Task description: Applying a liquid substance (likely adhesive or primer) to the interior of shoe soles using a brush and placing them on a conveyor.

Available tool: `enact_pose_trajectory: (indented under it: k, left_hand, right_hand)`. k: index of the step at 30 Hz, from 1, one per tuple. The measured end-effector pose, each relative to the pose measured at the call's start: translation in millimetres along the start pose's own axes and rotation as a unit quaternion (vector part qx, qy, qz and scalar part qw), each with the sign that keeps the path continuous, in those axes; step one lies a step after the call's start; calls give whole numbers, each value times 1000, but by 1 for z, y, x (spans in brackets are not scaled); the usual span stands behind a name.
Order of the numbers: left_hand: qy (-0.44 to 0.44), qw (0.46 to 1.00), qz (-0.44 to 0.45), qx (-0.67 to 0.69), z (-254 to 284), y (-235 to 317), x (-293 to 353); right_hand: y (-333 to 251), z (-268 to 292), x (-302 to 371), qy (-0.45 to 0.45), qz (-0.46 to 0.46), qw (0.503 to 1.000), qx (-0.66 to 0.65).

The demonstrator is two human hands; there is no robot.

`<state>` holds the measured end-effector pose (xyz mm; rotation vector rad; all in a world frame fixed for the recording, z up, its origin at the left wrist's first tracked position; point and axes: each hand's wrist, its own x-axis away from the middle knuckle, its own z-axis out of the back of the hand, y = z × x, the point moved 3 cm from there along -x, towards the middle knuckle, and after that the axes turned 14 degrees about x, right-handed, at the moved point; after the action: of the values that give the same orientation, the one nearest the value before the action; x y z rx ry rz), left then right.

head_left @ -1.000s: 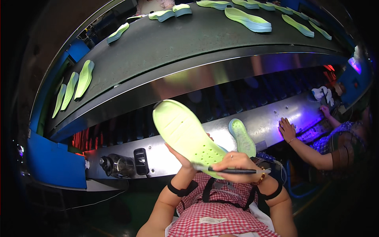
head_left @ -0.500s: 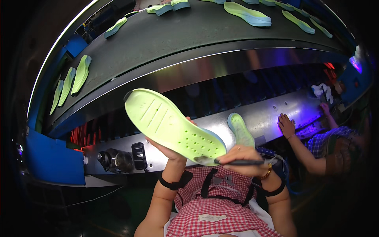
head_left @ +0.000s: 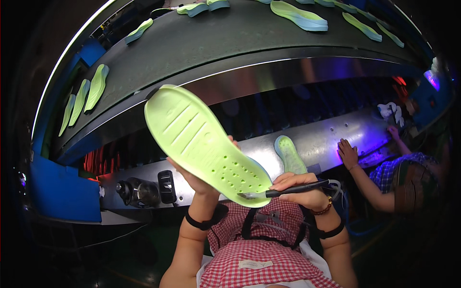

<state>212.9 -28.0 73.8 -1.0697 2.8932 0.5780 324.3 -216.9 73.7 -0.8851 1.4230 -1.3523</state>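
A yellow-green shoe sole (head_left: 192, 132) with a pale blue side is tilted up in front of me, its slotted and dotted face toward me. My left hand (head_left: 198, 181) grips it from behind along its middle, with most of the fingers hidden. Between the fingers of my right hand (head_left: 305, 193) is a slim black-handled brush (head_left: 293, 189), a pale tube at its back end. The brush's greyish tip touches the sole's near end, beside the small holes. Just beyond my right hand, a second sole (head_left: 291, 156) lies on the metal ledge.
Several soles (head_left: 97, 89) stand on the dark conveyor belt (head_left: 201, 48) across the far side. A dark bottle (head_left: 138, 193) and a black case (head_left: 167, 186) sit on the metal ledge (head_left: 317, 137) at left. Another person's hand (head_left: 347, 152) rests on it at right, under violet light.
The held sole has turned a little more upright, its far end moving up and left. The brush tip has shifted from the sole's edge onto its face, and its handle now angles upward.
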Motion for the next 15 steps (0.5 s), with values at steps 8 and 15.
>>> enact_pose_trajectory:
  k: [8,15]
  left_hand:
    - [41,984,173,-13,63,-36,37]
    - [-31,954,294,52,40,-27,18]
  right_hand:
    - [-24,-20,0,-19,9,990,142]
    - [-26,-12,-8,-88,63,982,154]
